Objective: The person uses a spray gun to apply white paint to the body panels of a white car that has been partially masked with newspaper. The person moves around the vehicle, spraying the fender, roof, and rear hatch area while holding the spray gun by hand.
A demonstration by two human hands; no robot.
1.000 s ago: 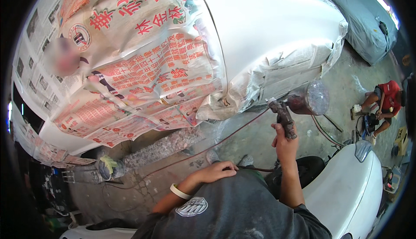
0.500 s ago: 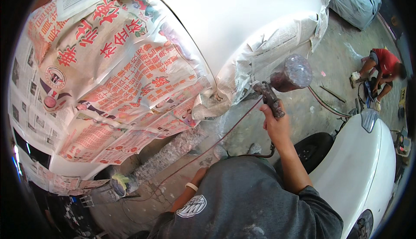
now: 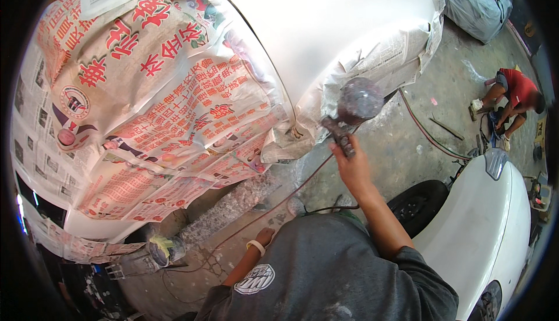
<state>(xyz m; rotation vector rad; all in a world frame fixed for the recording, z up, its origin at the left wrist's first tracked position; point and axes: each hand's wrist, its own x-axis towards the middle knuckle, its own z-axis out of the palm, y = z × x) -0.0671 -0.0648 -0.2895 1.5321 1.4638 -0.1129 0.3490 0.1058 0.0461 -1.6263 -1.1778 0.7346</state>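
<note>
My right hand [image 3: 349,161] is wrapped round the handle of a dark, paint-crusted spray gun [image 3: 340,135] with a large cup [image 3: 358,100] on top. I hold it by the lower edge of a white car panel [image 3: 343,18], bordered by newspaper masking [image 3: 390,56]. Red-printed paper sheets [image 3: 163,105] cover the body to the left of the panel. My left hand [image 3: 265,236] hangs low at my left side, its fingers small and partly hidden behind my dark shirt.
A person in red [image 3: 515,88] crouches at the right. A white scooter [image 3: 486,222] and black tire [image 3: 416,207] are beside me. A paint-spattered plank [image 3: 227,204], bucket [image 3: 160,245] and hoses [image 3: 437,143] lie on the floor. A covered object [image 3: 474,4] stands at upper right.
My right hand has moved up and leftward with the spray gun, closer to the car panel. My left hand has dropped from my waist to my side.
</note>
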